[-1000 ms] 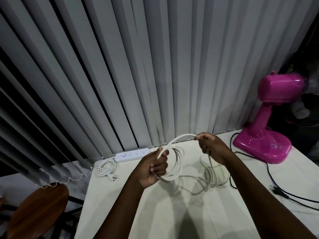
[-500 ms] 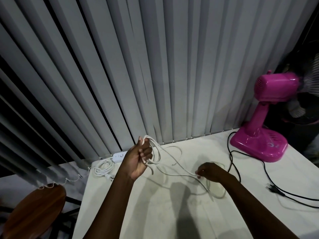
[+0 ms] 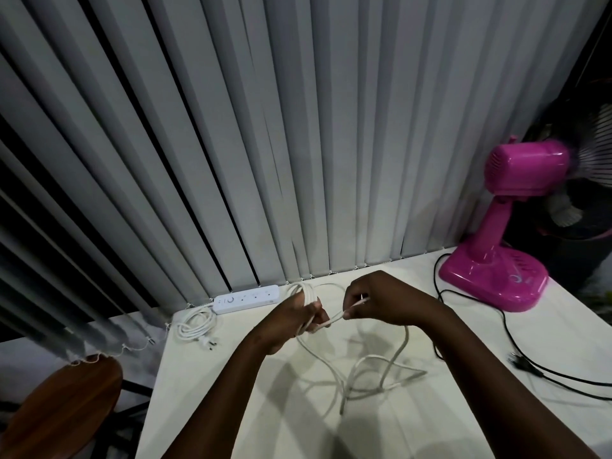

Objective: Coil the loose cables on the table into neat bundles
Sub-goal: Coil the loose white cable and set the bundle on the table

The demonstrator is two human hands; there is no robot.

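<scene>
A long white cable [image 3: 371,376] lies in loose loops on the white table [image 3: 231,392] in front of me. My left hand [image 3: 294,318] grips a few gathered loops of it above the table. My right hand [image 3: 374,301] pinches a strand of the same cable close beside the left hand, and the strand runs taut between them. The cable's free end trails down to the table near the middle. A black cable [image 3: 516,356] with its plug [image 3: 520,362] lies loose on the right.
A white power strip [image 3: 246,299] sits at the table's back edge, its own white cord [image 3: 195,326] coiled at the left corner. A pink fan [image 3: 503,240] stands at the back right. Grey vertical blinds hang behind. A brown wooden seat [image 3: 56,409] is lower left.
My right hand came up from the table with a strand and now meets the left hand. My left hand dropped slightly and moved right, still holding the loops.
</scene>
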